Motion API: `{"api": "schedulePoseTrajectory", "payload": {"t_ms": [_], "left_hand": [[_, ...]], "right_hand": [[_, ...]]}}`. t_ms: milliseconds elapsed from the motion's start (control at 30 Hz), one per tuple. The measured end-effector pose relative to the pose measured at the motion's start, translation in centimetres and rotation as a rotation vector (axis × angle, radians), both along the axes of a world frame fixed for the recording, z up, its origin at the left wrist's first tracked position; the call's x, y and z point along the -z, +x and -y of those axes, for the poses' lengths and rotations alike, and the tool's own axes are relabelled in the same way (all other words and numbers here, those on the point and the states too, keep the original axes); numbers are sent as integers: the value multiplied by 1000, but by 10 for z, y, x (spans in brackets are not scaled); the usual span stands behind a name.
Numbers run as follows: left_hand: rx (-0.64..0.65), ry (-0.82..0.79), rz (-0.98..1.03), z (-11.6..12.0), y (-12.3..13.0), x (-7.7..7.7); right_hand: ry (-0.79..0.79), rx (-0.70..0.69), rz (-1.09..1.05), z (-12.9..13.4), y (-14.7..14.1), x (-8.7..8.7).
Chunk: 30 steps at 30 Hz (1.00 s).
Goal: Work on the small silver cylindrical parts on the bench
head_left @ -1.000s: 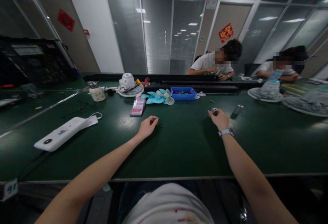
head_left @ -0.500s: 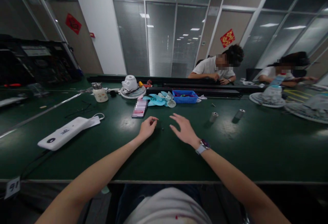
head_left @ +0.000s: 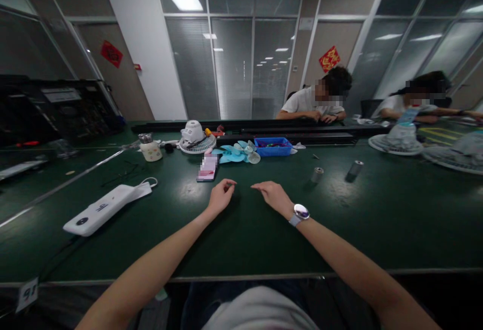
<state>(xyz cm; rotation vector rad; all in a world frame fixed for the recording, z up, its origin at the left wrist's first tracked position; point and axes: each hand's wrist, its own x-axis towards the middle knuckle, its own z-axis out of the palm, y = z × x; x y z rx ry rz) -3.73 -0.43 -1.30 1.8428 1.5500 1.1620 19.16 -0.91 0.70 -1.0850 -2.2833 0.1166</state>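
My left hand (head_left: pixel 222 194) is just above the green table, its fingers curled toward the thumb. Whatever those fingers hold, if anything, is too small to make out. Facing it across a short gap is my right hand (head_left: pixel 275 196), with a watch (head_left: pixel 301 212) on the wrist. Its fingers are pressed together and point left; I cannot make out anything in them. A phone (head_left: pixel 207 168) with a lit screen lies beyond my left hand. To the right of my right hand stand two metal cylinders, a nearer one (head_left: pixel 317 174) and a farther one (head_left: pixel 354 170).
Blue fan blades (head_left: pixel 236 152), a blue basket (head_left: pixel 272 147) of small parts and a white fan head (head_left: pixel 193 134) lie farther back. A white power bank (head_left: pixel 100 213) and a jar (head_left: pixel 151 150) are on the left. Two people sit across the table near more fan parts (head_left: pixel 400 139).
A small dark piece that lay on the table between my hands is no longer visible. My right hand's fingers, spread before, have come together. The view has tilted up slightly.
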Motion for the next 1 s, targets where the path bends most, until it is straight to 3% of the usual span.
{"api": "schedulePoseTrajectory", "payload": {"t_ms": [200,333,500,1000], "left_hand": [[50,-24,-9,0,0,1],[51,-12,-35,-1,1,2],[52,-12,-48,-1,0,3],[52,-6,-47,0,2,3]], "right_hand": [[259,565,-97,-40,97,-16],[261,786,-85,-49,147,-13],[211,860,-53,-51,159,-5],[230,829,-62,-53,161,-7]]}}
